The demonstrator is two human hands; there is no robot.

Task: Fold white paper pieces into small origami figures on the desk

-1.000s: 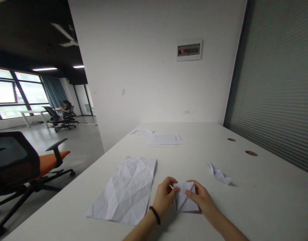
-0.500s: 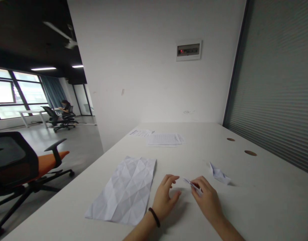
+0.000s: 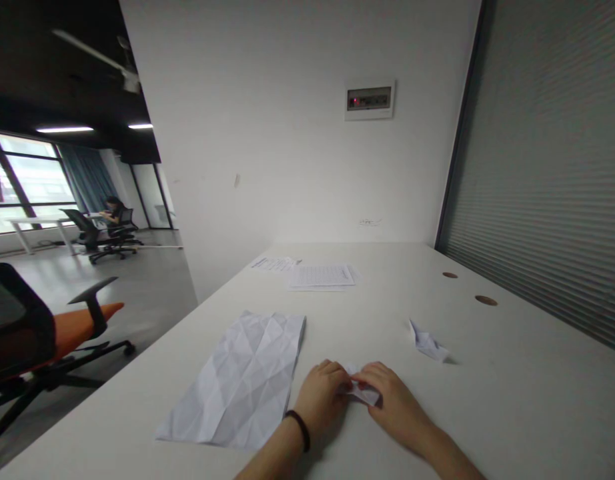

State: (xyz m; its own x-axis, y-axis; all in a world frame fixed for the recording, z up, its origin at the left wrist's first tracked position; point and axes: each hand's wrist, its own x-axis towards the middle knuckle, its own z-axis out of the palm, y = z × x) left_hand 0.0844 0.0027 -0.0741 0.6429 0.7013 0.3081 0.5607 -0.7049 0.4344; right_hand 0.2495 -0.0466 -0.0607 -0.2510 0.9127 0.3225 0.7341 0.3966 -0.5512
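Note:
A small piece of folded white paper (image 3: 365,393) is between my two hands, low over the white table. My left hand (image 3: 321,393), with a dark band round its wrist, is closed on the paper's left end. My right hand (image 3: 393,399) grips its right side, thumb below and fingers on top. The fingertips of both hands meet near the paper's middle and hide part of it. To the left lies a large creased white sheet (image 3: 247,380) with a grid of diamond-shaped folds. Beyond my right hand rests another small folded paper piece (image 3: 428,345), pointed at one end.
Printed sheets (image 3: 321,276) lie toward the table's far end by the wall. Two round cable holes (image 3: 486,301) are near the table's right edge. An orange-seated office chair (image 3: 82,327) stands left of the table. Far off, a person (image 3: 113,212) sits at a desk.
My left hand has moved from open beside the paper to gripping it. The paper, earlier held only by my right hand, is now lower and flatter between both. The view has shifted slightly right.

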